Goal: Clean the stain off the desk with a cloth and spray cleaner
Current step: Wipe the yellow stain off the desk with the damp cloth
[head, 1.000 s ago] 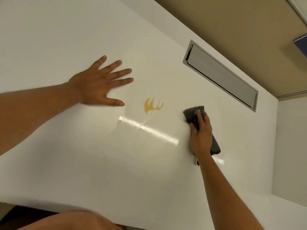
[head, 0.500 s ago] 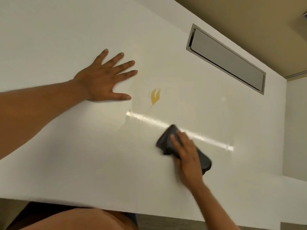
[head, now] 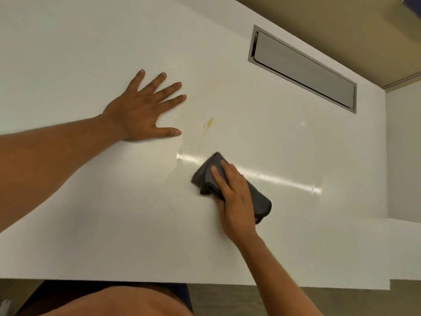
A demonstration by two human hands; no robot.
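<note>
Evidently the left hand lay flat on the white desk, fingers spread wide, probably to brace the person's lean. The right hand pressed a folded dark cloth against the surface, fingers close together on top so the pressure spread evenly. The yellow stain, faint and thin, sat just beyond the cloth, near the left thumb. No spray cleaner was in view.
</note>
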